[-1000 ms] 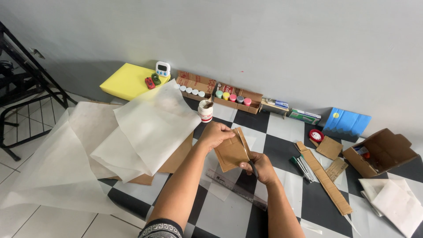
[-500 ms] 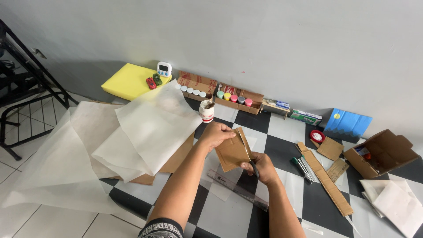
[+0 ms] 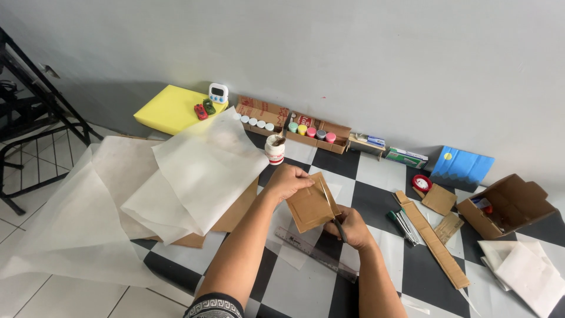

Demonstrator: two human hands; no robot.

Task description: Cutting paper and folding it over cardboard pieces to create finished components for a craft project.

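Unmoved: left hand point(image 3: 289, 179) on cardboard piece point(image 3: 312, 206) | right hand point(image 3: 347, 227) gripping tool

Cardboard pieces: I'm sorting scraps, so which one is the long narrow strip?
The long cardboard strip lying diagonally on the floor right of the hands; the piece in the left hand and the nearby scraps are squarish.

Flat, square brown cardboard piece point(image 3: 311, 206), tilted, gripped at its upper-left edge by left-hand fingers point(image 3: 294, 179). Thin dark-handled brush point(image 3: 334, 213) lies across its right edge, pinched by right-hand fingers point(image 3: 347, 227).
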